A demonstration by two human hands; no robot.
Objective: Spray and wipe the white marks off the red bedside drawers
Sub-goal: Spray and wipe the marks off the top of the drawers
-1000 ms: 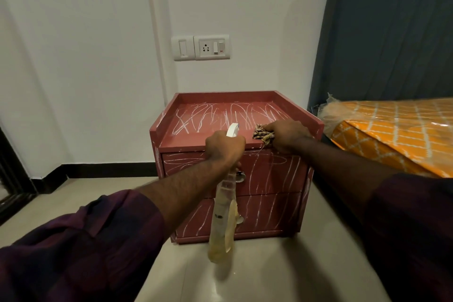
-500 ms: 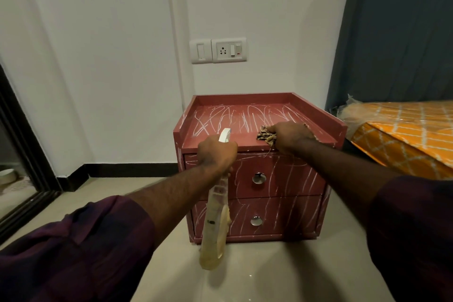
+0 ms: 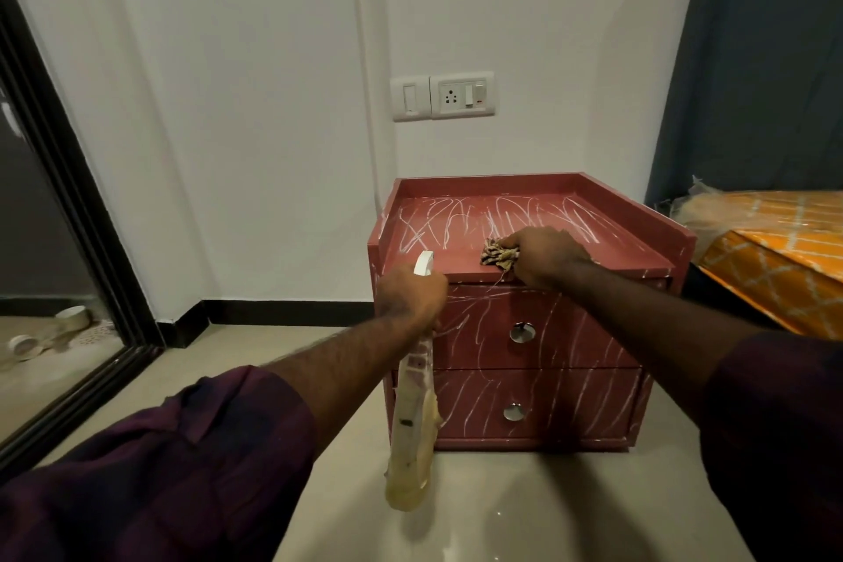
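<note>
The red bedside drawers stand on the floor against the white wall, with white scribbled marks over the top and both drawer fronts. My left hand grips the neck of a spray bottle with pale yellow liquid. The bottle hangs in front of the unit's left edge and its white nozzle points toward the top. My right hand holds a bunched brown patterned cloth against the front part of the top surface.
A bed with an orange patterned cover and a dark blue headboard stands right of the drawers. A black-framed mirror leans at the left. A switch and socket plate sits on the wall above. The floor is beige tile.
The view has swung left, so the drawers now sit further right in frame. My right hand with the cloth has stayed at the front of the top. The bottle hangs as before.
</note>
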